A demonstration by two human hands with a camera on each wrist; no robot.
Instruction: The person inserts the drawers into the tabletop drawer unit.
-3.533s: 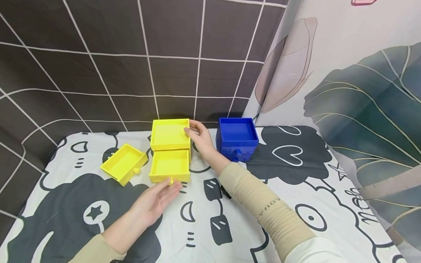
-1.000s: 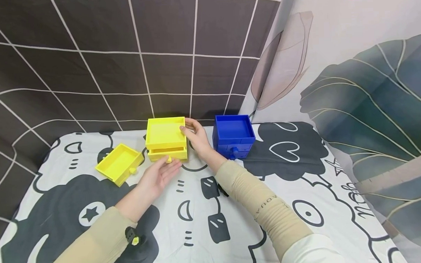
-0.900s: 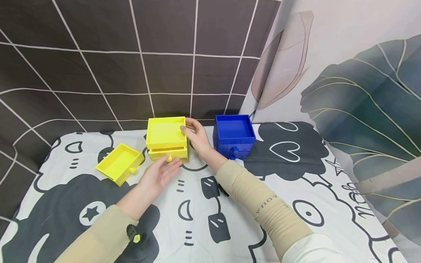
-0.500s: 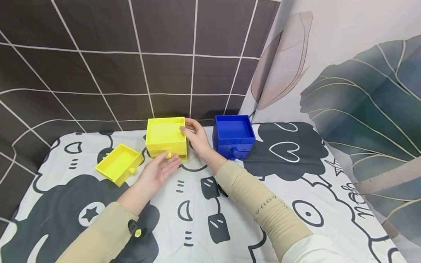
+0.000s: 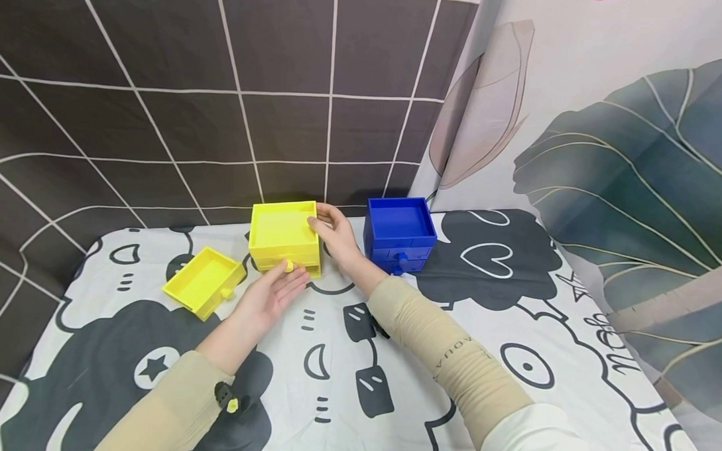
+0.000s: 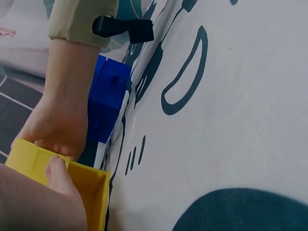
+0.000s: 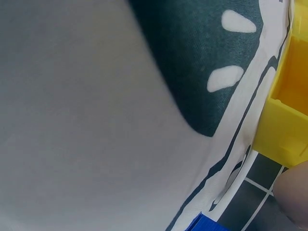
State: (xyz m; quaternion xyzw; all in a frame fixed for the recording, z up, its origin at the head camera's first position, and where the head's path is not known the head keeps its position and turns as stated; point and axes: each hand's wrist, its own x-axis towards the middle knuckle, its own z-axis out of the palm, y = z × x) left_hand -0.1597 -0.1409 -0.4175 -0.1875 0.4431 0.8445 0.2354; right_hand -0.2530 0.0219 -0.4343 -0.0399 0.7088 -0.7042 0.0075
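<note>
A yellow drawer cabinet [image 5: 283, 227] with a shallow tray top stands near the dark wall; its upper drawer is pushed in. My left hand [image 5: 266, 296] pinches the drawer's yellow knob [image 5: 288, 266] between thumb and fingers. At the cabinet's right side, my right hand [image 5: 339, 241] holds it, thumb on the rim, other fingers towards the back. Below the drawer, the left wrist view shows an open slot [image 6: 91, 190] in the cabinet. The right wrist view also catches the open compartment [image 7: 296, 77]. A loose yellow drawer [image 5: 203, 282] lies to the left, its knob facing front right.
A blue drawer cabinet [image 5: 400, 234] stands to the right of the yellow one. Both rest on a black-and-white patterned cloth [image 5: 432, 369]. A dark gridded sheet [image 5: 202, 125] hangs right behind, and a leaf-printed sheet [image 5: 634, 196] borders the right side.
My left hand has pushed the drawer back into the yellow cabinet, from well out to level with the front. My right hand has kept its hold on the cabinet's side.
</note>
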